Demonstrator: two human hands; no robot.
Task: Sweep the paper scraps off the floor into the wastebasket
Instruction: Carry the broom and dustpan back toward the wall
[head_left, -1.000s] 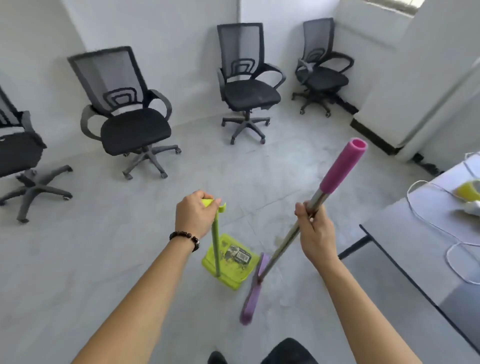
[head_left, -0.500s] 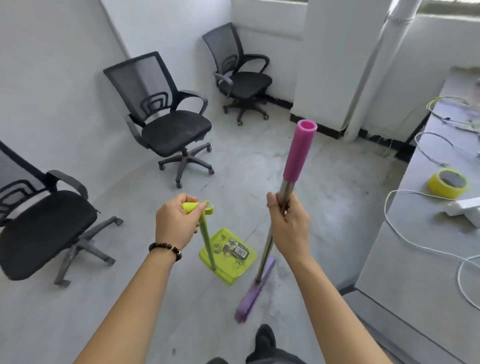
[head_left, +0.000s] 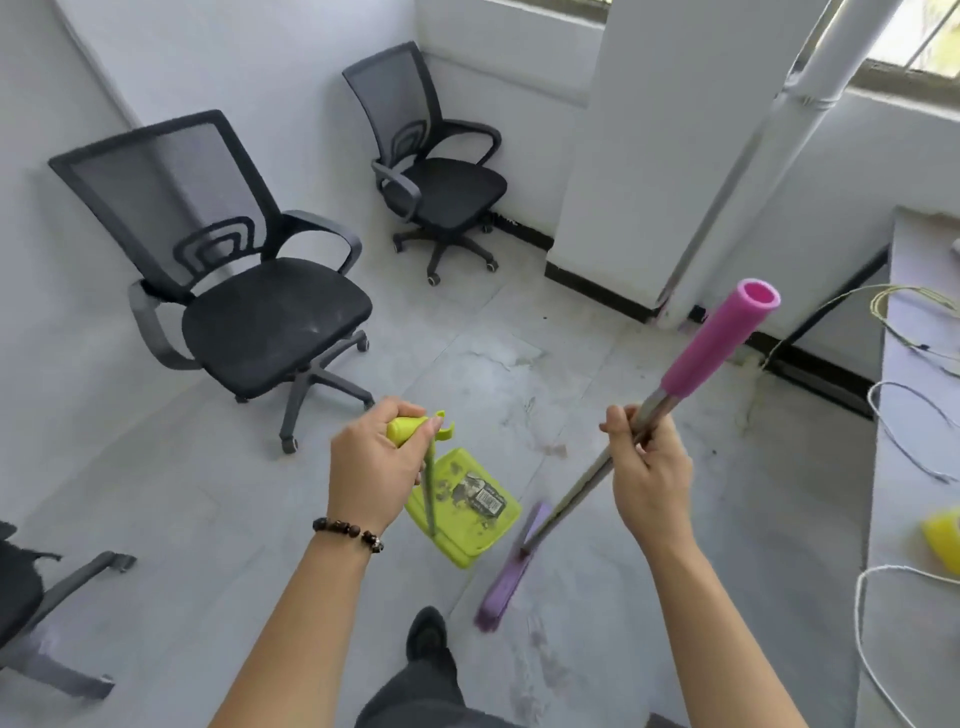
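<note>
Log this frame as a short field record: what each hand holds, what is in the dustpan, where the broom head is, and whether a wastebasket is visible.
left hand: closed on the dustpan handle
right hand: closed on the metal shaft of the broom, below its pink grip
dustpan: lime green, low beside the broom head
dustpan contents: a scrap with a barcode and small debris
broom head: purple, at floor level right of the dustpan
wastebasket: not in view
surroundings: black office chairs, a table with cables

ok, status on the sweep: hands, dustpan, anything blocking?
Left hand grips dustpan handle; right hand grips broom. Scrap in pan. No wastebasket visible. Chair nearby on the left.
</note>
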